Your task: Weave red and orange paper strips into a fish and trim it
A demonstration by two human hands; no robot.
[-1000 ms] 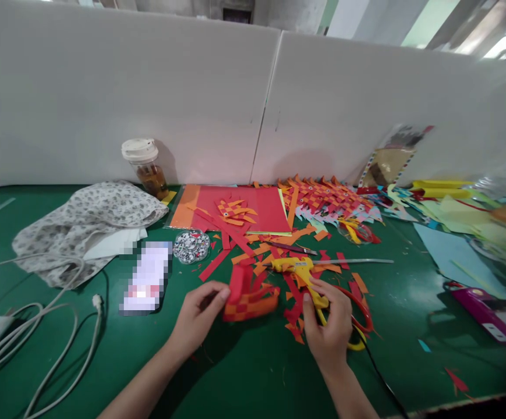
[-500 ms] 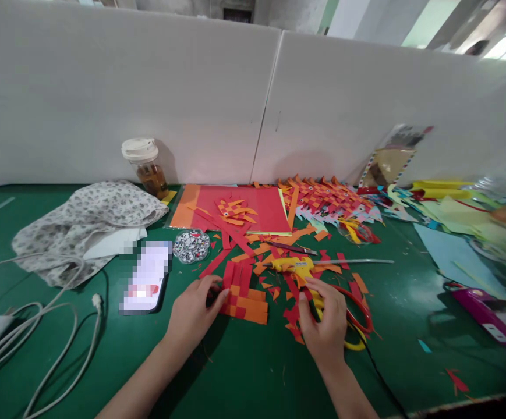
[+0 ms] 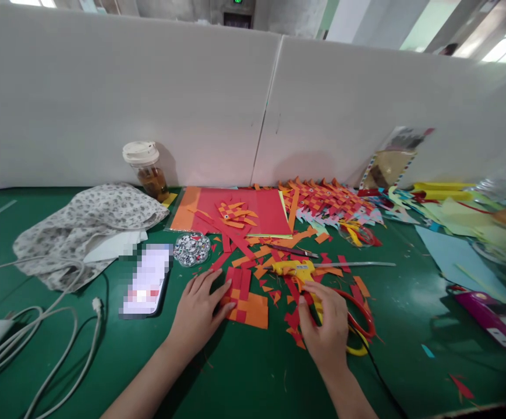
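My left hand (image 3: 202, 302) lies with fingers spread, its fingertips on the left edge of a woven paper piece (image 3: 251, 309). Red strips stand out from the piece toward the back, and orange strips reach to the right. My right hand (image 3: 326, 317) is curled over the handle of a yellow hot glue gun (image 3: 294, 268); the gun lies on the table with its nozzle to the left and a clear glue stick (image 3: 357, 264) sticking out behind. Beside and partly under that hand are scissors with red and yellow handles (image 3: 366, 320). Its inner fingers are partly hidden.
Red and orange paper scraps (image 3: 294, 337) surround the gun. Behind lie tweezers (image 3: 294, 251), a packet of coloured paper (image 3: 270, 212) with a woven fish, and piled woven fish (image 3: 326, 198). Leftward are a phone (image 3: 148, 279), a container of googly eyes (image 3: 191, 249), cloth, cables (image 3: 75, 326) and a drink bottle (image 3: 148, 171).
My left hand has opened from a pinch at the woven piece's edge to spread fingers resting on it. My right hand and the glue gun have barely moved.
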